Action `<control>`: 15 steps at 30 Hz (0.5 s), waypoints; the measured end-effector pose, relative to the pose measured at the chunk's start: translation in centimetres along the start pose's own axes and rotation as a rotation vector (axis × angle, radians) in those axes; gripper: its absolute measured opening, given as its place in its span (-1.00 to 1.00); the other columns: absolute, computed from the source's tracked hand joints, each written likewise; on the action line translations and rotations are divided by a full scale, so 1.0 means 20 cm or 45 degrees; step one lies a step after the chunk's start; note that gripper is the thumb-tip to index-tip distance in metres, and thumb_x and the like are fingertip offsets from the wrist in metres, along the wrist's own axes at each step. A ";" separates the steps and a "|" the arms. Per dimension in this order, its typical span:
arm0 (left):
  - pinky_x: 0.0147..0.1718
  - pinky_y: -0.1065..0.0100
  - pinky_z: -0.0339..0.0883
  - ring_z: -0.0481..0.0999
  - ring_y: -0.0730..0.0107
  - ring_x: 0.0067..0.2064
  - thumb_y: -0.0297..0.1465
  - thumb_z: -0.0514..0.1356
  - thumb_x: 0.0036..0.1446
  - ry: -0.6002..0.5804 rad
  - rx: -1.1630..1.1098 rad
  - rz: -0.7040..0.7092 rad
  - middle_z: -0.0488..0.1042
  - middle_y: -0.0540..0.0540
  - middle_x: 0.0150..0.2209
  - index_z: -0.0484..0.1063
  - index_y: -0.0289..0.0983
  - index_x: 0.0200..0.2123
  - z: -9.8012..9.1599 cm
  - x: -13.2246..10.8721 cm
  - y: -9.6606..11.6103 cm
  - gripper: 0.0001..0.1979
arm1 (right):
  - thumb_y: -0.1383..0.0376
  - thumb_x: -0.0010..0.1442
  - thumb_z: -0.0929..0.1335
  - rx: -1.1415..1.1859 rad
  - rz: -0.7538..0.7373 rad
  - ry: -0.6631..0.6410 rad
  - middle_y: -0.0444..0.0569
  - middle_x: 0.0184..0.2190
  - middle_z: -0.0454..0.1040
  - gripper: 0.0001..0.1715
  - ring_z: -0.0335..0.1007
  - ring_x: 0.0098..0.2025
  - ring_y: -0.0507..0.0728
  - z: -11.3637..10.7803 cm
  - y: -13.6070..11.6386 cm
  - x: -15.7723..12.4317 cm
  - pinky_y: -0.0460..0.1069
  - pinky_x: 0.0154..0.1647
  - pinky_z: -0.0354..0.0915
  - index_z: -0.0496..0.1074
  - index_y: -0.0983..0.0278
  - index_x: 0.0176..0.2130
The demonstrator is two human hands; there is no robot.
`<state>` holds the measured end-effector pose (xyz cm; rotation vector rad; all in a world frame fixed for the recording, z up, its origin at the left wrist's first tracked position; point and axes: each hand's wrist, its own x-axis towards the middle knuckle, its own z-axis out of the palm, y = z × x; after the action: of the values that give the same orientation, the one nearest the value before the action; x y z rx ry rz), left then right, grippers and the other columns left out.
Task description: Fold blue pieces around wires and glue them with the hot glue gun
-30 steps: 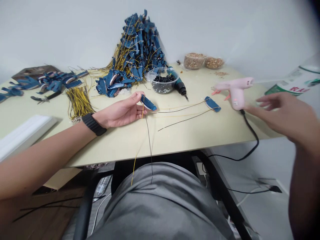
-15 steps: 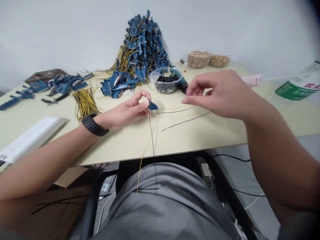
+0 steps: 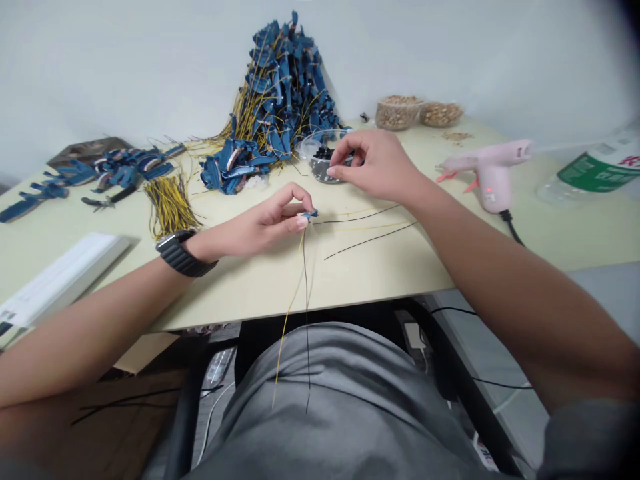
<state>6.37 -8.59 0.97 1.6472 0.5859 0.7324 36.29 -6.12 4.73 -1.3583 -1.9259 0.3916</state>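
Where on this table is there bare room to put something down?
Bare tabletop shows between the loose wires and the front edge, and between the pliers and white box. Another patch lies between the bottle and right forearm. It's crowded at back centre: the blue pile, the tub and the right hand.

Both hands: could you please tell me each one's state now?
Left hand: closed, holding a small blue piece.
Right hand: by the bowl; whether holding anything cannot be told.

Bowl [image 3: 321, 172] partly hidden behind right hand [image 3: 383, 165], bottle [image 3: 595, 170] cut by right edge (label [image 3: 603, 175] blurred)
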 end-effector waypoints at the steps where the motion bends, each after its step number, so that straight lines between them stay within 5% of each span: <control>1: 0.09 0.29 0.53 0.55 0.18 0.03 -0.20 0.71 0.52 0.018 -0.028 -0.023 0.64 -0.17 0.08 0.74 -0.14 0.03 0.00 0.00 0.00 -0.72 | 0.25 0.35 0.68 -0.006 0.005 0.016 -0.03 -0.16 0.78 -0.80 0.66 -0.05 0.29 0.00 0.00 0.00 0.17 -0.03 0.44 0.66 0.07 -0.23; 8: 0.22 0.24 0.57 0.61 0.13 0.19 -0.18 0.69 0.53 -0.013 0.020 -0.008 0.65 -0.20 0.12 0.75 -0.15 0.02 0.03 -0.02 0.00 -0.72 | 0.15 0.40 0.65 -0.013 0.006 0.041 -0.02 -0.01 0.86 -0.79 0.71 0.05 0.37 -0.03 -0.03 -0.02 0.26 0.13 0.54 0.62 -0.03 -0.22; 15: -0.04 0.28 0.57 0.60 0.28 -0.14 -0.02 0.73 0.51 -0.045 0.005 0.007 0.60 -0.05 -0.15 0.67 -0.11 0.05 -0.06 0.03 -0.01 -0.57 | 0.20 0.39 0.67 -0.016 -0.056 0.129 0.00 -0.04 0.85 -0.78 0.70 -0.02 0.36 0.01 0.00 0.00 0.25 0.04 0.52 0.65 0.02 -0.26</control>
<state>5.92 -7.43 0.99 1.6629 0.5584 0.7053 36.24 -6.10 4.63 -1.3162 -1.8746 0.2846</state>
